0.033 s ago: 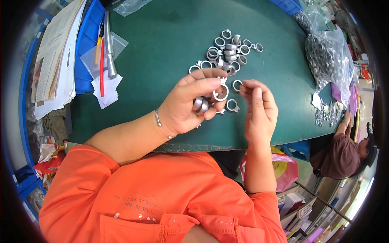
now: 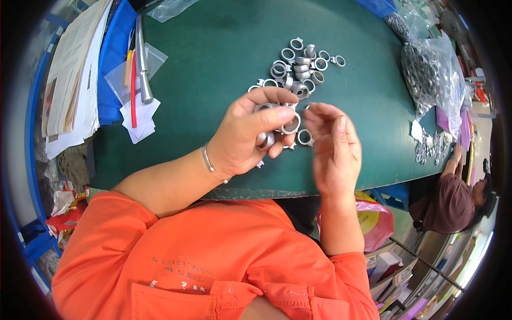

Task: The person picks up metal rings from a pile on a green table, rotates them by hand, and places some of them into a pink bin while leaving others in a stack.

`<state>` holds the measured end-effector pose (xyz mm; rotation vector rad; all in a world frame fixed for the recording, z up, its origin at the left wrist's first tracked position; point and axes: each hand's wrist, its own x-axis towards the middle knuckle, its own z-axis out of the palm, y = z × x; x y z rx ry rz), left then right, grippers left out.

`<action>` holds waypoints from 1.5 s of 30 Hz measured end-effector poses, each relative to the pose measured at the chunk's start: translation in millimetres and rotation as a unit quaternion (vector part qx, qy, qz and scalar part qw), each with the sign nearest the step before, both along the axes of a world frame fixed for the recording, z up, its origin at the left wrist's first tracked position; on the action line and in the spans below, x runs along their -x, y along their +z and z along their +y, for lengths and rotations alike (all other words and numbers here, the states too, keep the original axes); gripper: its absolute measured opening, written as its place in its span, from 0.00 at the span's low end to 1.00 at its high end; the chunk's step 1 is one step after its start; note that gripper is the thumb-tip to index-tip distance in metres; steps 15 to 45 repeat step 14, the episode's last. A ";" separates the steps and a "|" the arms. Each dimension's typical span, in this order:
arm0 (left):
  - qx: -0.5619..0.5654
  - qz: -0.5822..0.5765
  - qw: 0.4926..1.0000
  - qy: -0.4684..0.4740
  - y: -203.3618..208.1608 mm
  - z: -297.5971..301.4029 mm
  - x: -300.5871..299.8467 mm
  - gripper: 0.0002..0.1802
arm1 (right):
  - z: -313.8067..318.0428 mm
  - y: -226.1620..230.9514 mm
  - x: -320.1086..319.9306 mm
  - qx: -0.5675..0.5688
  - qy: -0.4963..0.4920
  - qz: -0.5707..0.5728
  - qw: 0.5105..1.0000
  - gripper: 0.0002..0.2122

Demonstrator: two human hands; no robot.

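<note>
Metal rings (image 2: 266, 140) partly hidden inside the curled left hand (image 2: 246, 136)

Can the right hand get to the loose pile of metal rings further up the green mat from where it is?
Probably yes. The right hand sits just below the pile of rings, with only bare green mat between them. It pinches one ring, so it may need to drop that first.

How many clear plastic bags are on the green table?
3: a large clear bag full of metal rings at the right, a flat one under the tools at left, another at the top edge.
</note>
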<state>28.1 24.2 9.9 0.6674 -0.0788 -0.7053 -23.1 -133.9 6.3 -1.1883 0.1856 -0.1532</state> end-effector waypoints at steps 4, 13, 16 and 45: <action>-0.319 -0.585 0.705 0.241 6.6 -6.7 3.2 0.10 | 47.2 22.4 11.7 -0.422 0.088 0.084 0.898 0.21; -0.326 -0.737 0.562 0.187 11.6 -3.8 22.1 0.13 | 31.4 9.3 26.5 -0.474 0.051 0.144 0.867 0.14; -0.316 -0.727 0.578 0.194 8.9 -3.7 20.5 0.14 | 27.8 9.8 33.4 -0.473 0.036 0.141 0.869 0.14; -0.316 -0.727 0.578 0.194 8.9 -3.7 20.5 0.14 | 27.8 9.8 33.4 -0.473 0.036 0.141 0.869 0.14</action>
